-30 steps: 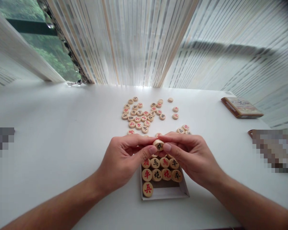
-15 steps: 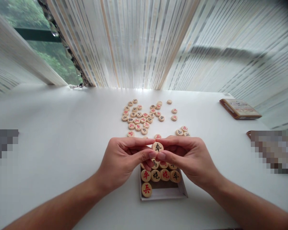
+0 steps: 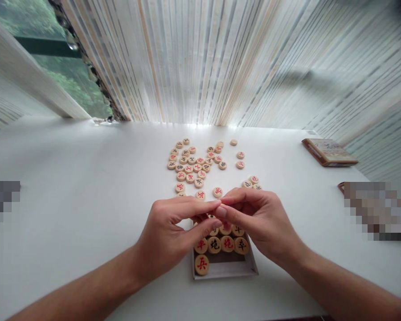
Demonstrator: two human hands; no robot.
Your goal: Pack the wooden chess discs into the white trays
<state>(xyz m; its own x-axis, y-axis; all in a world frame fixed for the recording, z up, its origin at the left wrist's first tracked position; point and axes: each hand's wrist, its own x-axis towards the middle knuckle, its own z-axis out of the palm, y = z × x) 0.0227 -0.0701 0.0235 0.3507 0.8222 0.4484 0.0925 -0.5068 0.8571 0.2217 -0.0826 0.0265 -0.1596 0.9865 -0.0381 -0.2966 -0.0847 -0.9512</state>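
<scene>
My left hand [image 3: 173, 227] and my right hand [image 3: 259, 218] meet above a shallow box [image 3: 225, 270], fingertips touching. Both are closed in a pinch around a round wooden Chinese chess piece, now almost wholly covered by the fingers. Its face no longer shows. In the box below, pieces lie in rows, among them a black-marked piece [image 3: 214, 245] and a red-marked piece [image 3: 227, 244]. One red piece [image 3: 201, 265] sits alone in the near left corner of the box. My fingers hide the box's far part.
Many loose chess pieces [image 3: 190, 168] lie scattered on the white table [image 3: 103, 178] beyond my hands. A small group [image 3: 254, 179] is near my right hand. A flat brown box [image 3: 329, 151] lies at the right, near a blurred-out item [image 3: 377, 207]. Striped curtains [image 3: 187, 62] hang behind.
The piece between my fingers has turned, so its black character is hidden. My left thumb has slid lower, away from the right thumb. The view has shifted slightly.
</scene>
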